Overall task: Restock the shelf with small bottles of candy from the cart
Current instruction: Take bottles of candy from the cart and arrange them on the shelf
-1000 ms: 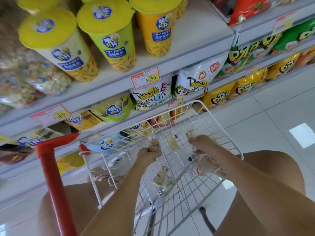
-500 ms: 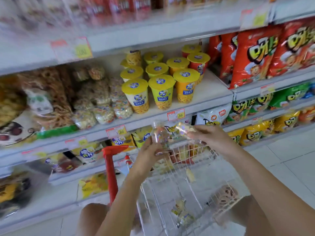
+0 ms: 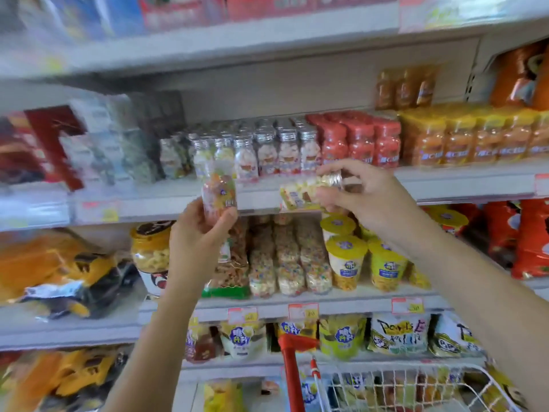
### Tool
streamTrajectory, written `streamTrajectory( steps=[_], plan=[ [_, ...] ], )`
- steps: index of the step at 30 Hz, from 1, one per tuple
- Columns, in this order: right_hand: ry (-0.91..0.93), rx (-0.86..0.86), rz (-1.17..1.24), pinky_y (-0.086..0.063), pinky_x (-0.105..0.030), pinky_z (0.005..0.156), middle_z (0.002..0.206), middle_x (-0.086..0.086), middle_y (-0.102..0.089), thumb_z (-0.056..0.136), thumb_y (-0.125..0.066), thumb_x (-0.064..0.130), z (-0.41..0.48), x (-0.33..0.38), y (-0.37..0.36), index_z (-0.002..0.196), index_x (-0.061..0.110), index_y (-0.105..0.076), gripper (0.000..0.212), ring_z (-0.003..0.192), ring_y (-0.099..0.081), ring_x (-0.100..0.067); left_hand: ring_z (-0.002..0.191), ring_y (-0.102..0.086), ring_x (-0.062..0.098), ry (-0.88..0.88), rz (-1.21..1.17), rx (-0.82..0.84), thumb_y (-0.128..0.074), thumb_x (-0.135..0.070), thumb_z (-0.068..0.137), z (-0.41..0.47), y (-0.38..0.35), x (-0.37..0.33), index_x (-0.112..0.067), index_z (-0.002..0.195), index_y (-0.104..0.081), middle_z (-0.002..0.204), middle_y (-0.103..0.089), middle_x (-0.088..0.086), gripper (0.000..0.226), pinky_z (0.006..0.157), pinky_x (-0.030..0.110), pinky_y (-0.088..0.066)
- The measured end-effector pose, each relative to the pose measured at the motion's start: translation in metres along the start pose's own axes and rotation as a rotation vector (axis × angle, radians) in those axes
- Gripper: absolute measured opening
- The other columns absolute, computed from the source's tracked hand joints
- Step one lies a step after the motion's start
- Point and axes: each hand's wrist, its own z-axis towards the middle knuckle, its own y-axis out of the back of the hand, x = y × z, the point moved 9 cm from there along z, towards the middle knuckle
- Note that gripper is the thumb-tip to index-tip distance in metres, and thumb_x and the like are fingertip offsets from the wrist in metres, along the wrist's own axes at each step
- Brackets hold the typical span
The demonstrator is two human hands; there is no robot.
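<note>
My left hand (image 3: 198,239) grips a small clear candy bottle (image 3: 219,191) upright, just below the shelf edge (image 3: 261,200). To its right, my right hand (image 3: 361,197) holds a second small candy bottle (image 3: 303,190) lying on its side, silver cap toward the palm. Both bottles hang in front of the row of silver-capped candy bottles (image 3: 276,150) standing on that shelf. The white wire cart (image 3: 386,382) with its red handle (image 3: 291,373) is at the bottom right.
Red bottles (image 3: 359,141) and orange bottles (image 3: 463,138) flank the candy row on the right, boxed goods (image 3: 98,150) on the left. The shelf below carries yellow-lidded snack cups (image 3: 346,263) and puffed-snack bags (image 3: 285,257).
Both hands have lifted the bottles out of the cart and up to the higher shelf. The view has swung upward from the cart to the candy row.
</note>
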Motion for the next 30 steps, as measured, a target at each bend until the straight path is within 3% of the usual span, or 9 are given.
streamTrajectory(
  steps=[4, 7, 10, 13, 17, 24, 27, 30],
  plan=[
    [0.212, 0.014, -0.079, -0.051, -0.03, 0.072, 0.069, 0.007, -0.062, 0.077, -0.077, 0.02, 0.055, 0.062, -0.041, 0.102, 0.02, -0.065, 0.027, 0.068, -0.066, -0.012, 0.064, -0.049, 0.001, -0.046, 0.127, -0.19, -0.06, -0.035, 0.09, 0.047, 0.052, -0.001, -0.019, 0.092, -0.051, 0.074, -0.054, -0.01, 0.019, 0.055, 0.017, -0.036],
    [0.307, 0.006, -0.176, -0.046, -0.022, 0.072, 0.081, 0.014, -0.058, 0.074, -0.08, 0.021, 0.092, 0.094, -0.071, 0.102, 0.017, -0.061, 0.034, 0.074, -0.057, -0.006, 0.069, -0.048, 0.008, -0.023, 0.197, -0.162, -0.058, -0.035, 0.091, 0.077, 0.06, 0.012, -0.014, 0.098, -0.046, 0.078, -0.051, -0.007, 0.026, 0.056, 0.024, -0.033],
    [0.361, 0.072, -0.33, -0.042, -0.014, 0.066, 0.085, 0.012, -0.059, 0.073, -0.08, 0.021, 0.119, 0.109, -0.108, 0.103, 0.016, -0.062, 0.035, 0.07, -0.052, 0.001, 0.074, -0.051, 0.017, -0.024, 0.259, -0.09, -0.058, -0.037, 0.091, 0.09, 0.054, 0.024, -0.013, 0.1, -0.044, 0.08, -0.052, -0.007, 0.029, 0.058, 0.031, -0.035],
    [0.385, 0.134, -0.487, -0.044, -0.024, 0.072, 0.089, 0.007, -0.062, 0.071, -0.082, 0.021, 0.136, 0.11, -0.137, 0.103, 0.015, -0.065, 0.037, 0.076, -0.055, -0.006, 0.08, -0.054, 0.021, -0.042, 0.258, -0.082, -0.057, -0.038, 0.091, 0.092, 0.053, 0.032, -0.014, 0.109, -0.044, 0.087, -0.056, -0.004, 0.033, 0.065, 0.033, -0.038],
    [0.42, 0.167, -0.704, -0.043, -0.026, 0.08, 0.106, 0.001, -0.061, 0.075, -0.079, 0.027, 0.145, 0.109, -0.161, 0.11, 0.013, -0.066, 0.04, 0.095, -0.058, -0.016, 0.086, -0.057, 0.017, -0.069, 0.227, -0.062, -0.058, -0.041, 0.089, 0.094, 0.054, 0.037, -0.015, 0.116, -0.045, 0.095, -0.06, -0.004, 0.039, 0.072, 0.034, -0.046],
    [0.374, 0.237, -0.739, -0.047, -0.028, 0.081, 0.109, -0.003, -0.067, 0.076, -0.079, 0.026, 0.156, 0.113, -0.177, 0.11, 0.007, -0.069, 0.04, 0.095, -0.061, -0.018, 0.077, -0.052, -0.002, -0.083, 0.187, -0.04, -0.056, -0.038, 0.09, 0.091, 0.055, 0.034, -0.02, 0.1, -0.047, 0.084, -0.056, -0.014, 0.022, 0.061, 0.017, -0.038],
    [0.317, 0.281, -0.735, -0.044, -0.024, 0.078, 0.114, -0.004, -0.068, 0.074, -0.08, 0.026, 0.165, 0.111, -0.181, 0.114, 0.008, -0.069, 0.045, 0.1, -0.063, -0.018, 0.081, -0.054, 0.0, -0.073, 0.154, -0.03, -0.054, -0.04, 0.091, 0.096, 0.057, 0.033, -0.02, 0.103, -0.049, 0.088, -0.059, -0.012, 0.024, 0.065, 0.019, -0.041],
    [0.298, 0.347, -0.741, -0.041, -0.023, 0.074, 0.111, -0.005, -0.067, 0.072, -0.082, 0.025, 0.17, 0.112, -0.185, 0.112, 0.008, -0.068, 0.046, 0.096, -0.062, -0.018, 0.076, -0.057, 0.013, -0.044, 0.152, 0.048, -0.048, -0.058, 0.084, 0.105, 0.052, 0.037, -0.013, 0.099, -0.053, 0.084, -0.062, 0.0, 0.047, 0.063, 0.029, -0.042]
  ],
)
